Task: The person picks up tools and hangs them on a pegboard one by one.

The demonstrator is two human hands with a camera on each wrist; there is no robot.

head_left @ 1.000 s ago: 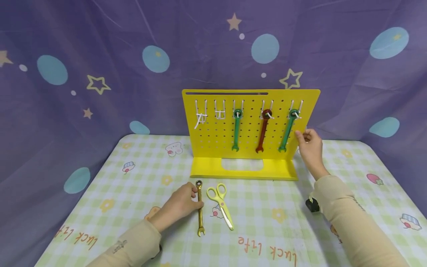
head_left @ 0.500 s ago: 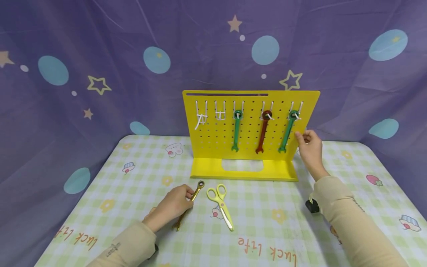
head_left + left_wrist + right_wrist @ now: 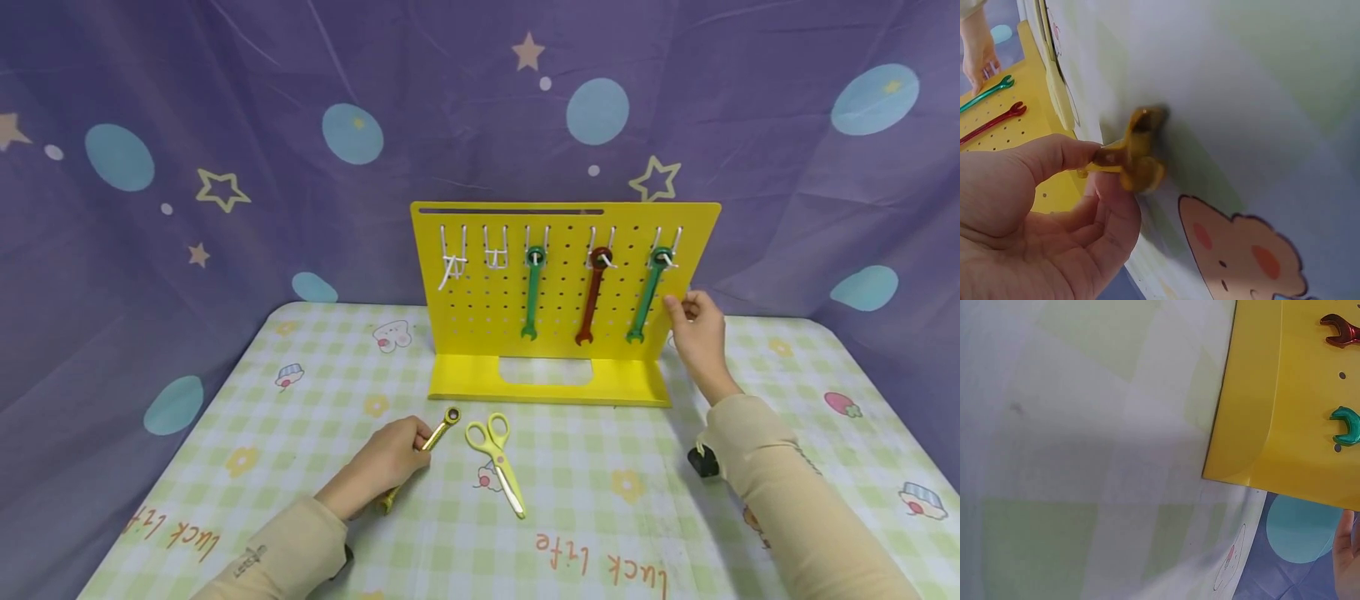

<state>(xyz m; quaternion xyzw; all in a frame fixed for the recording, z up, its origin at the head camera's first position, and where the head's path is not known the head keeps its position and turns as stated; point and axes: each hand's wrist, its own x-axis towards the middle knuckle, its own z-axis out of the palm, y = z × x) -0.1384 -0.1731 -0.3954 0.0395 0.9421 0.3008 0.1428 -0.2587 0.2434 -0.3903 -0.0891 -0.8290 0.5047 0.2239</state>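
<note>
My left hand (image 3: pixel 388 454) pinches a gold wrench (image 3: pixel 435 435) between thumb and fingers, low over the table. Its ring end points up and right toward the pegboard; its open end (image 3: pixel 1142 150) faces the left wrist camera. At the right edge of the yellow pegboard (image 3: pixel 558 333), my right hand (image 3: pixel 697 333) grips the panel between thumb and fingers. Two green wrenches (image 3: pixel 532 300) (image 3: pixel 647 300) and a red wrench (image 3: pixel 592 300) hang from white hooks on the board. Two hooks at the left (image 3: pixel 453 265) (image 3: pixel 495 257) carry nothing.
Yellow-handled scissors (image 3: pixel 501 467) lie on the checked tablecloth (image 3: pixel 600 533) right of the gold wrench. The pegboard's base lip (image 3: pixel 547 396) rises in front of the panel. A purple patterned curtain (image 3: pixel 480 108) hangs behind the table.
My left hand has taken up the gold wrench and drawn back slightly left, turning it from nearly straight to slanted. My right hand stays at the board's edge.
</note>
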